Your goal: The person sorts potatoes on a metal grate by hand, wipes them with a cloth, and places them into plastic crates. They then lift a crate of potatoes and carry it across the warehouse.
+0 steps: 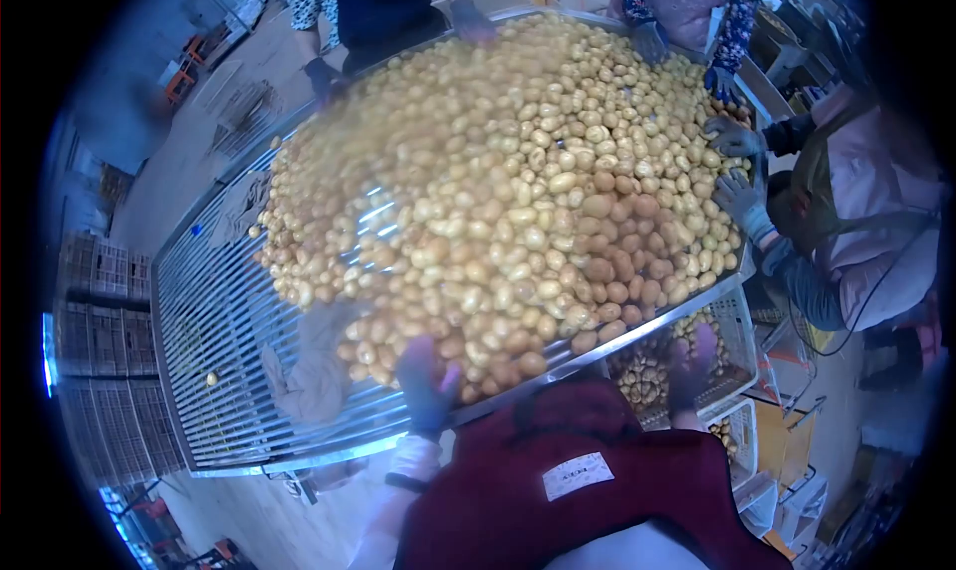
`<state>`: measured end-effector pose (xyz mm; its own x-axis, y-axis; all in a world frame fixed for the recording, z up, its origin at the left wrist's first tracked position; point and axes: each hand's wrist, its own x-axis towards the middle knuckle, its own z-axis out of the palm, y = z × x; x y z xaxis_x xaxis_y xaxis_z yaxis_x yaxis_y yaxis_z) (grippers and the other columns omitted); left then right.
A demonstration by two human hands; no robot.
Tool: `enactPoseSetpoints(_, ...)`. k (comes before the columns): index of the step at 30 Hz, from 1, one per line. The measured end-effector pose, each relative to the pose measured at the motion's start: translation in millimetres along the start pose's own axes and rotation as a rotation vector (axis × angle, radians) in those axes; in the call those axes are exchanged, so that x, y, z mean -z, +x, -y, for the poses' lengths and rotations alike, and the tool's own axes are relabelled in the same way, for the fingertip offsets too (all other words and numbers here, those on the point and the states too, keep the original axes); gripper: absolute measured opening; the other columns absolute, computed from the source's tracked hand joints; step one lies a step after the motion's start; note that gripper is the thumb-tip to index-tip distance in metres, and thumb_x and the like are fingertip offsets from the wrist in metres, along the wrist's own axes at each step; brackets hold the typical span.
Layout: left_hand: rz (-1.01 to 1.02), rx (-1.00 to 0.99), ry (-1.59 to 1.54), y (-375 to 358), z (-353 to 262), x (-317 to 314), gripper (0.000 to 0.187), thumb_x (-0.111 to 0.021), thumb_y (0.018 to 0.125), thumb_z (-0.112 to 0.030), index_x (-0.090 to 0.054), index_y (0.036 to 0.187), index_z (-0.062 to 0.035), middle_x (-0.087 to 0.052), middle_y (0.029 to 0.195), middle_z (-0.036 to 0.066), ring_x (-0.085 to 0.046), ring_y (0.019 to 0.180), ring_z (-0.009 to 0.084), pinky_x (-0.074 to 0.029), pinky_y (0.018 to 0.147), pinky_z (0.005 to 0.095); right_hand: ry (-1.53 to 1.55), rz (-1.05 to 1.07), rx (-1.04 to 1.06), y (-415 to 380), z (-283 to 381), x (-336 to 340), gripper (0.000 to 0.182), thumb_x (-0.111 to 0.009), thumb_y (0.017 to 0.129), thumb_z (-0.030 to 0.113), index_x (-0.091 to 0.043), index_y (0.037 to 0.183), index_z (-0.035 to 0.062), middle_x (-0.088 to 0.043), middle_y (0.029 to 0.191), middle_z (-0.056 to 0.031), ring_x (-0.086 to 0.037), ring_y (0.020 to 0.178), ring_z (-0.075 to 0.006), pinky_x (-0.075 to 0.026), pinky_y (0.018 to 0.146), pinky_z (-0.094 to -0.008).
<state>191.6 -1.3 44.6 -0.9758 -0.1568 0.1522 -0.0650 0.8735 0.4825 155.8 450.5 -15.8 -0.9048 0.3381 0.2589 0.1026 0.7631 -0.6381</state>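
Note:
A broad heap of small pale-yellow potatoes (528, 212) lies on a slatted metal table (209, 371), with a patch of browner potatoes (625, 233) at its right. At the near edge of the heap is my gloved left hand (426, 379), thumb and fingers apart, close against the potatoes. My gloved right hand (689, 369) is over a plastic crate (737, 346) below the table's rim; its fingers look spread and nothing shows in them. The crate holds more small potatoes (645, 376). Haze or a smear on the lens blurs the heap's left part.
Other people's gloved hands (742, 197) touch the heap at the right, and more gloved hands (473, 20) are along the far rim. A grey cloth (311, 371) lies on the slats. Another crate (742, 436) stands low at right; stacked crates (105, 331) stand at left.

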Motion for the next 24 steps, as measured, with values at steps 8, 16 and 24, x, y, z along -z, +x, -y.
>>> enactPoseSetpoints(8,0.092,-0.053,0.256,-9.4,23.3,-11.7,0.067,-0.067,0.086,-0.041,-0.047,0.141,-0.0086,-0.047,0.143,0.014,-0.037,0.135,0.0405,-0.022,0.113,0.0548,0.096,0.702,0.719,52.0,197.2,-190.9,0.027,-0.058,0.08,0.003,-0.064,0.106,0.0084,-0.062,0.112,-0.0139,-0.058,0.098,-0.0355,-0.048,0.086,-0.0458)
enactPoseSetpoints(16,0.034,0.127,0.403,45.8,34.6,-33.6,0.08,-0.063,0.086,-0.053,-0.037,0.15,-0.0115,-0.032,0.156,0.013,-0.019,0.147,0.0392,-0.002,0.114,0.0669,0.042,0.691,0.816,100.8,223.7,-193.9,0.018,-0.053,0.089,0.012,-0.063,0.103,0.0076,-0.061,0.114,-0.0147,-0.056,0.104,-0.0365,-0.048,0.087,-0.0438)
enactPoseSetpoints(24,-0.285,0.098,0.053,142.8,14.5,-78.7,0.066,-0.055,0.093,-0.044,-0.039,0.147,-0.0099,-0.031,0.155,0.019,-0.026,0.144,0.0393,-0.012,0.117,0.0593,0.3,0.449,0.511,67.0,228.7,-219.3,0.035,-0.057,0.085,0.002,-0.061,0.12,0.0053,-0.052,0.132,-0.0175,-0.052,0.122,-0.0345,-0.04,0.105,-0.04)
